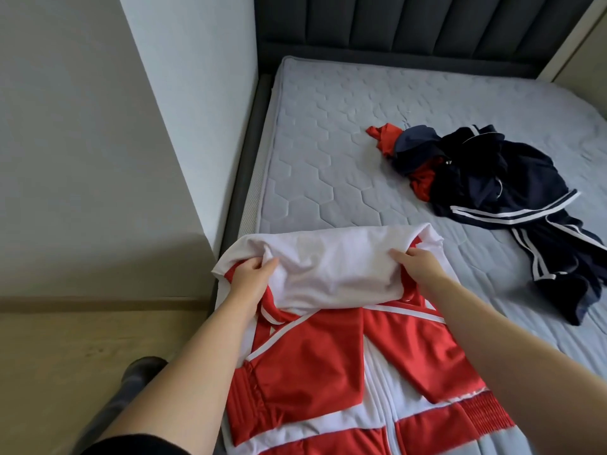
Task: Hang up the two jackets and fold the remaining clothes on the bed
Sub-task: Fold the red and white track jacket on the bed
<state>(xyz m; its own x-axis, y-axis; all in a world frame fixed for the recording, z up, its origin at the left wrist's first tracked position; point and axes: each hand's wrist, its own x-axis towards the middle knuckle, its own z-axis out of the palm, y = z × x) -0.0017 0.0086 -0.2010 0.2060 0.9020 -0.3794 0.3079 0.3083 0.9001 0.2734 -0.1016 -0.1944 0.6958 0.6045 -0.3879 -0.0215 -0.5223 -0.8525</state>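
Now both my hands grip the red-and-white jacket's collar end.
My left hand point(251, 274) and right hand point(418, 266) pinch the red-and-white jacket point(328, 356) at the bed point(315, 165) edge; unhung yet, and the dark heap point(486, 178) beyond lies unfolded.

Both forearms are bare from wrist to past the elbow, with no watch, ring or bracelet showing on the left hand point(251, 274) or the right hand point(418, 264). A black sleeve point(138, 444) covers the left upper arm at the bottom edge of the view. Below it, a dark trouser leg point(111, 412) ends in a dark shoe point(144, 367).
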